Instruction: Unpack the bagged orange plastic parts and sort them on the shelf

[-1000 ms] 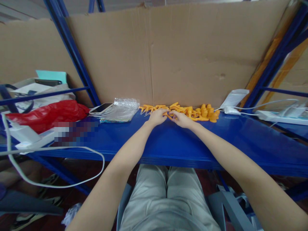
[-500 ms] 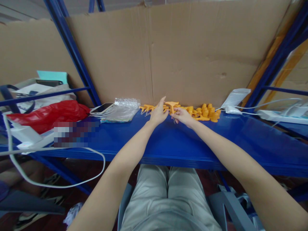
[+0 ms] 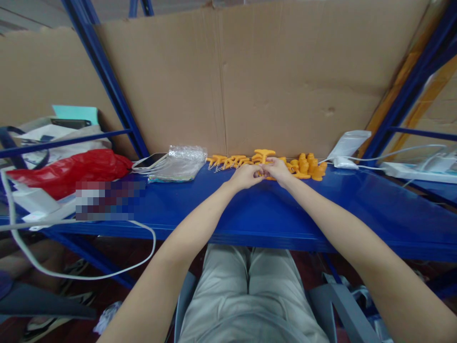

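Note:
An orange corkscrew (image 3: pixel 263 153) with a T-shaped handle stands up between my hands, its handle on top. My right hand (image 3: pixel 279 171) is closed with its fingers around the corkscrew just below the handle; the metal spiral is hidden. Pressed against those fingertips, my left hand (image 3: pixel 246 176) is closed at the corkscrew's lower end. A bit of orange shows among its fingers, but what it grips is not clear. Left of the hands lie several more orange corkscrews (image 3: pixel 218 161) with bare metal spirals. To the right several rounded orange pieces (image 3: pixel 313 167) are grouped together.
Cardboard (image 3: pixel 278 81) forms a wall behind the blue shelf (image 3: pixel 271 214). At left are a clear plastic packet (image 3: pixel 182 164), a phone (image 3: pixel 152 161), a red bag (image 3: pixel 78 171) and a white cable (image 3: pixel 107 275). A white packet (image 3: pixel 348 145) and a power strip (image 3: pixel 421 172) are at right.
My left hand, open beside the corkscrew before, has moved right and down and closed against my right hand. The corkscrew has shifted slightly right, and its spiral is now covered.

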A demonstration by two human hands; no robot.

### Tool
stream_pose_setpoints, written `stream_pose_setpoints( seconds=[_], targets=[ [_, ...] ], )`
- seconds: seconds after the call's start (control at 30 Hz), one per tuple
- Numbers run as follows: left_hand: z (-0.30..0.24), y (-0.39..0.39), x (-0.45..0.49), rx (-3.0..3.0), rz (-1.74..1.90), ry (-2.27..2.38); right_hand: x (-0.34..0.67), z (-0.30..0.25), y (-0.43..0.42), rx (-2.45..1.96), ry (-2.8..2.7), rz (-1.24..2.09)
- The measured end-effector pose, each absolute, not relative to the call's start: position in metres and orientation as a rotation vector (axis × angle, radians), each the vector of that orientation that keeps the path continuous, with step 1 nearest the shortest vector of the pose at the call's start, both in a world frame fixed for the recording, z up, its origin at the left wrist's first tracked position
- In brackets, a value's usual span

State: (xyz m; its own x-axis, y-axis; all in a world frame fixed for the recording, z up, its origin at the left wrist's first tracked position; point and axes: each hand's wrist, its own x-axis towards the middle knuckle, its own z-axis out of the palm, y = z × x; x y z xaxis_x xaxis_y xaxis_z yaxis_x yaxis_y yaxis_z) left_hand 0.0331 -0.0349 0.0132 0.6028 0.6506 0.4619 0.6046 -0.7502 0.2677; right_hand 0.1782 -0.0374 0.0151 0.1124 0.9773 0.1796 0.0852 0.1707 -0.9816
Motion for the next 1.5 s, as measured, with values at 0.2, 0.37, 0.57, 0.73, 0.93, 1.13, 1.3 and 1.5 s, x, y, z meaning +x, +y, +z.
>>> stream_pose_setpoints(
  seconds=[0.2,0.37,0.57,0.73,0.93,1.13,1.3,1.5],
  targets=[
    [0.014,-0.034,0.034,2.704,0.78,1.126,0.178,0.011,-0.033,-1.17,-1.222,1.014],
    [0.011,-0.034,0.035,2.64,0.815,1.034,0.178,0.008,-0.032,-1.224,-1.234,0.974],
    [0.01,-0.034,0.034,2.609,0.842,0.98,0.177,0.001,-0.028,-1.251,-1.265,0.961],
    [0.01,-0.033,0.034,2.628,0.825,1.038,0.174,-0.001,-0.027,-1.275,-1.266,0.982],
    [0.008,-0.029,0.032,2.713,0.806,1.144,0.17,0.005,-0.037,-1.247,-1.291,1.111],
    [0.006,-0.029,0.029,2.728,0.855,1.147,0.173,0.006,-0.04,-1.237,-1.285,1.17],
    [0.004,-0.026,0.027,2.708,0.858,1.244,0.174,0.004,-0.041,-1.217,-1.321,1.195],
    [0.002,-0.021,0.024,2.674,0.89,1.255,0.175,0.001,-0.04,-1.192,-1.32,1.221]
  ],
)
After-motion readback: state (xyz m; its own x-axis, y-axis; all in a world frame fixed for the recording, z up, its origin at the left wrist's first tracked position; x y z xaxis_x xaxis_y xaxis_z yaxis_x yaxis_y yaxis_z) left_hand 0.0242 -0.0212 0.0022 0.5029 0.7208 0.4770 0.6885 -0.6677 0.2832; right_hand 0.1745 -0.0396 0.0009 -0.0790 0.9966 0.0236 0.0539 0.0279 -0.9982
